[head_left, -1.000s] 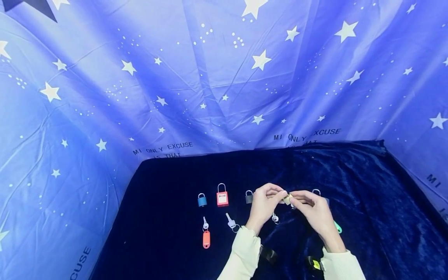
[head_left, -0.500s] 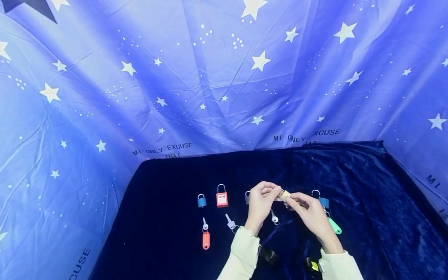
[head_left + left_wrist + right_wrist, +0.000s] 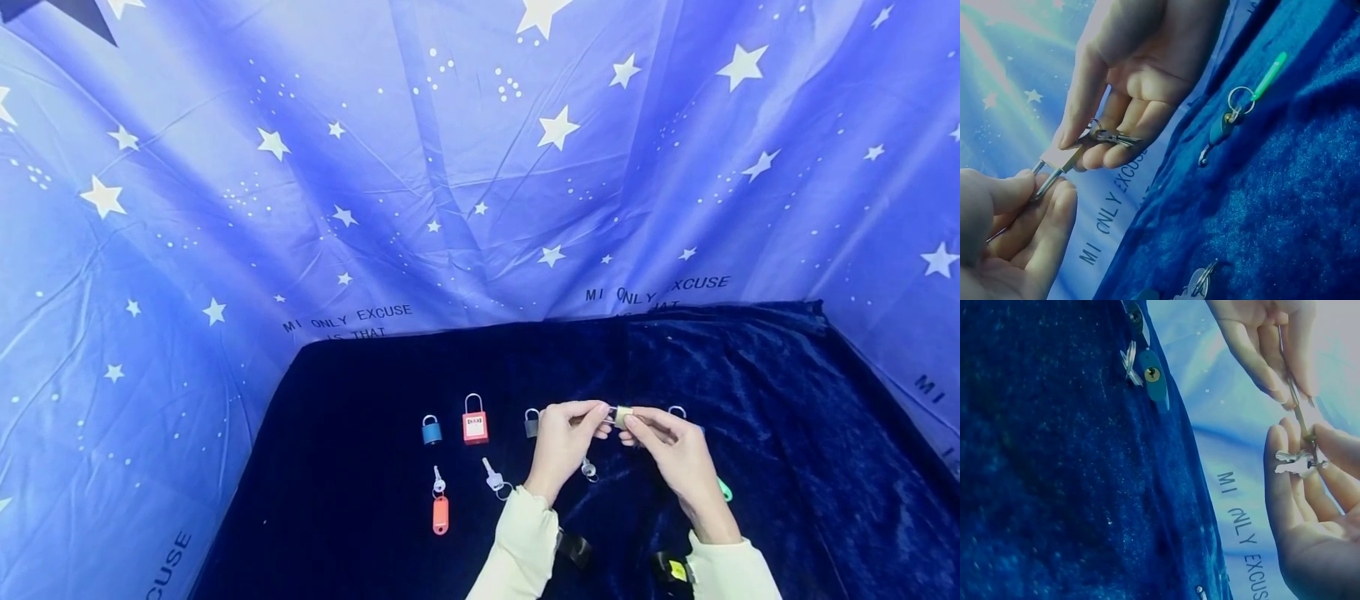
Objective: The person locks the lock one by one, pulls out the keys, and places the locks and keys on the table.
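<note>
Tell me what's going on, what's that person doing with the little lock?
A person is holding a gold-coloured padlock above the dark blue cloth. The left hand pinches its metal loop, and the right hand grips its body, with small keys beside it. More locks lie on the cloth, like the red padlock and the blue padlock at far left, which has a key with an orange tag in front.

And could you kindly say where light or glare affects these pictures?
Head: bright backdrop, cloth nearly black at left; left wrist: pale glare streaks at upper left, above the held padlock; right wrist: upper right washed out.
</note>
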`<state>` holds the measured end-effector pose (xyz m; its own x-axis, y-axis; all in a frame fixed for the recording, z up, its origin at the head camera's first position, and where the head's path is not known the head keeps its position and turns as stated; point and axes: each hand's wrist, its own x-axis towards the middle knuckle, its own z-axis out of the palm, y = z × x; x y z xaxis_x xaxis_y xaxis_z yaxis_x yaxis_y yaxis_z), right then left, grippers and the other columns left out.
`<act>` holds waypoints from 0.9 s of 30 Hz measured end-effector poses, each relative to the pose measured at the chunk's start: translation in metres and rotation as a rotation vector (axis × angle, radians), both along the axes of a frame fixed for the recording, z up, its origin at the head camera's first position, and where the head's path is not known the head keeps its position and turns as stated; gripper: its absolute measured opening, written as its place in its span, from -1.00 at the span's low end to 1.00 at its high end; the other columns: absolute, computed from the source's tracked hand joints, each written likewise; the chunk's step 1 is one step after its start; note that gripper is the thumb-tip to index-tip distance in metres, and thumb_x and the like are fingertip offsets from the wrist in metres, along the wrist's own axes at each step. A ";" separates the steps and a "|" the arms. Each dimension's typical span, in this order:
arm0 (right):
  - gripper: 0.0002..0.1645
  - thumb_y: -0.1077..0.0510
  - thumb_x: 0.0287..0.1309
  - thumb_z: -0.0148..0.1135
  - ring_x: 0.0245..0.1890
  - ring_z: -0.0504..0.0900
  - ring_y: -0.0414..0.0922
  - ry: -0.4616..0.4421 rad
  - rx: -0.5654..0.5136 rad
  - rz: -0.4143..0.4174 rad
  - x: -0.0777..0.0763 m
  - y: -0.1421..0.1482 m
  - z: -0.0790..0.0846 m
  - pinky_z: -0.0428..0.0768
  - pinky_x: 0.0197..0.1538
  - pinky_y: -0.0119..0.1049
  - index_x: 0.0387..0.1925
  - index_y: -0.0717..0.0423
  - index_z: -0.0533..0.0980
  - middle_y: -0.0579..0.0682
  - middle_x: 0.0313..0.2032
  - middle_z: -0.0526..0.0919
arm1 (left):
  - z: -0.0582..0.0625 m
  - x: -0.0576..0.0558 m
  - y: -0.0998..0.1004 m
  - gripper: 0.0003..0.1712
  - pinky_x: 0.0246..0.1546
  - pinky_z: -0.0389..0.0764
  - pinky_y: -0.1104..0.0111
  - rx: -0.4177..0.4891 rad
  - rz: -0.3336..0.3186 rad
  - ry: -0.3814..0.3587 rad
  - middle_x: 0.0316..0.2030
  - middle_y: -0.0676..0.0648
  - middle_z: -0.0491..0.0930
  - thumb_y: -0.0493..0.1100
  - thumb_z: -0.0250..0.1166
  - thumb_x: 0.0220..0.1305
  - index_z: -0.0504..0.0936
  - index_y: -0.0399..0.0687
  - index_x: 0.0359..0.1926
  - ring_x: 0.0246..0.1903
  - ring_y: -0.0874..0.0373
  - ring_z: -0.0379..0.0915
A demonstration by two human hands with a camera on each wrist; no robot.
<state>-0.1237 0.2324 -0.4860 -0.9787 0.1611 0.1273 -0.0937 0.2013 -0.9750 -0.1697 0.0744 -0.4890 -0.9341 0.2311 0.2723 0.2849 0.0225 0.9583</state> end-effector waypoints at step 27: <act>-0.65 0.22 0.30 0.27 -0.46 0.76 -0.18 0.000 -0.002 -0.001 -0.001 0.002 -0.005 0.68 -0.25 -0.47 -0.07 0.51 0.58 -0.14 -0.39 0.77 | -0.003 0.005 0.002 -0.81 -0.39 0.56 0.70 -0.271 0.132 0.271 -0.51 0.00 0.76 -0.19 0.24 0.38 0.79 -0.09 -0.24 -0.55 0.49 0.60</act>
<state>-0.1249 0.2339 -0.4909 -0.9785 0.1622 0.1271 -0.0937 0.1993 -0.9755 -0.1646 0.0768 -0.4921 -0.8632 0.2110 0.4586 0.5043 0.3177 0.8029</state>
